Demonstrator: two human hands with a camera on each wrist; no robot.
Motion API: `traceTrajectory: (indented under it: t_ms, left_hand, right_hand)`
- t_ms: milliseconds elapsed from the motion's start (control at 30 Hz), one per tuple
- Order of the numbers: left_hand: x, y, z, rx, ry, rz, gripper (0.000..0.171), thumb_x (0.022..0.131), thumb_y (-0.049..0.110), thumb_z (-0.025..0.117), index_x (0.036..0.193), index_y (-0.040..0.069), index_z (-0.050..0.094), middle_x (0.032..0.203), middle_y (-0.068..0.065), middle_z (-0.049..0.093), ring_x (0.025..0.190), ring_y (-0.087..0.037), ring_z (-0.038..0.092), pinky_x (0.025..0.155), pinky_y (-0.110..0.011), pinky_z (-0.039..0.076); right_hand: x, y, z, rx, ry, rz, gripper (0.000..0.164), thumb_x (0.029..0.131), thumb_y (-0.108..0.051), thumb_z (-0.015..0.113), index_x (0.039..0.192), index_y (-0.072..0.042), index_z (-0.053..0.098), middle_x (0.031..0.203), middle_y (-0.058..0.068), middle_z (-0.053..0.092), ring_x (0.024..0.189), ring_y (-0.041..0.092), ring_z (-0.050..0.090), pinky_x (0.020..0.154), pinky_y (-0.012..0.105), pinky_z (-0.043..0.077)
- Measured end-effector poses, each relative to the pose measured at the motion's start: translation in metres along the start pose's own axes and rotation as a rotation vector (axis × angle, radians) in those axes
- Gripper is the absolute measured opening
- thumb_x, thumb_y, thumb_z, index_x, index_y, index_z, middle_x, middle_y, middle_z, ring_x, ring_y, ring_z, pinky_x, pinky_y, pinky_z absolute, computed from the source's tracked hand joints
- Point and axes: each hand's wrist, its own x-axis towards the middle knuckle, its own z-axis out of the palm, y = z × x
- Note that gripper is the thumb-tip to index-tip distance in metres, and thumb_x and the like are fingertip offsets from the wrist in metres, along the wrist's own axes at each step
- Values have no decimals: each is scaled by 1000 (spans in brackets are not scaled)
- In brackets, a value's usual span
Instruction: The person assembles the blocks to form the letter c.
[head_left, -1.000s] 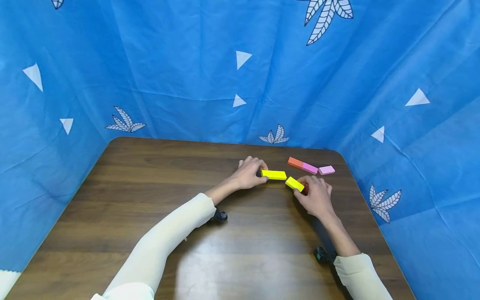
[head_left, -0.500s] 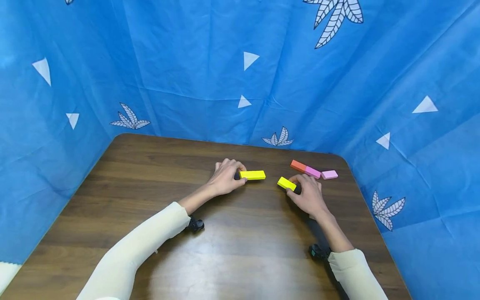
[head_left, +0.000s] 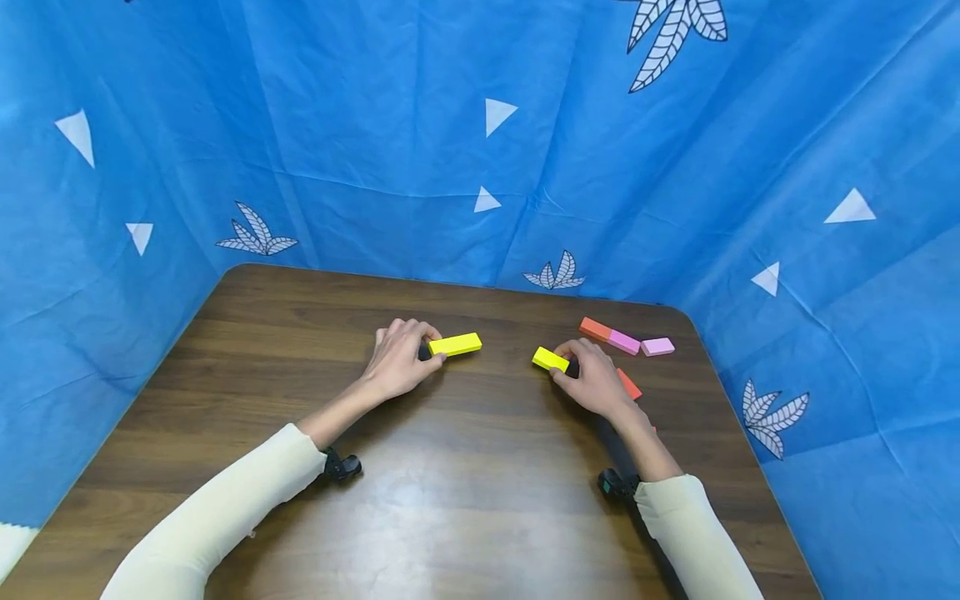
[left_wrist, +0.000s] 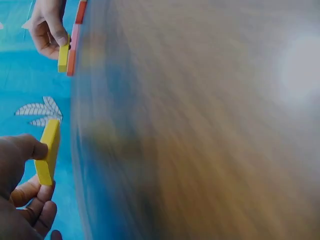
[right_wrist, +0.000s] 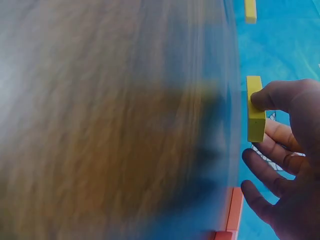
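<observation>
- Yellow fills both hands: on the head feed I watch from afar, the left hand [head_left: 399, 362] pinches one end of the left yellow block [head_left: 455, 344], whose free end points toward the right hand [head_left: 592, 379].
- Opposite, the right hand pinches the right yellow block [head_left: 551, 359]; I see the two blocks apart, a stretch of brown wooden table [head_left: 450, 467] between them.
- Left wrist camera gives me what the head view hides: the thumb on one face, fingertips on the other, the left yellow block raised against a blue curtain [head_left: 375, 100].
- Right wrist camera shows me a thumb on the right yellow block, two fingers spread clear of it and a dark speck on its end face; only an end of the left yellow block enters that frame.
- Only the head feed lays out for me an orange block [head_left: 596, 328] touching a pink block [head_left: 623, 342], a pale pink block [head_left: 657, 346] at its far end, and a coral block [head_left: 628, 384] partly covered by the right hand.
</observation>
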Motion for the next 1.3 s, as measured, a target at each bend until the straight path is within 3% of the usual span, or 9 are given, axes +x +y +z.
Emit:
traceTrajectory:
  t_ms: [200,367,733,1033,1167,1300]
  left_hand:
    - [-15,-23,-14,45,18,-39,34,94,32,82,120,12,74,112,-9,73,108,-32,57,89,-46,34]
    - [-23,-32,-19,62,19,-44,32,92,31,84,116,11,75,108,-9,73,105,-31,57,85,-41,34]
    - [-30,-27,-20,131,7,-61,32,86,35,88,106,15,74,98,-2,72,88,-24,61,80,-38,37]
    - [-32,-25,-20,157,-35,-93,45,79,55,92,100,20,71,87,7,76,75,-12,66,74,-37,44]
    - [-32,-25,-20,98,-81,-106,40,86,59,85,95,22,71,82,10,75,69,-10,62,65,-32,44]
    - [-31,-27,-19,57,-97,-99,26,97,48,76,93,23,72,82,9,74,67,-9,60,64,-29,44]
  right_hand:
    - [8,-8,5,7,-30,3,38,96,-28,78,127,-8,70,117,10,66,106,30,61,98,50,53]
    - [18,-16,11,9,-45,-20,38,98,-29,77,128,-8,70,117,10,66,106,28,61,97,50,53]
    - [35,-33,22,21,-74,-33,36,98,-29,78,128,-10,69,119,8,65,104,27,59,95,45,52]
    - [43,-39,27,19,-104,-83,35,100,-28,77,129,-11,68,121,8,65,109,28,60,101,48,54]
    - [45,-38,26,8,-104,-138,34,103,-25,75,132,-9,69,126,10,66,114,29,62,105,50,54]
    - [48,-40,25,14,-106,-182,34,104,-21,73,135,-8,69,130,11,66,117,29,62,108,51,54]
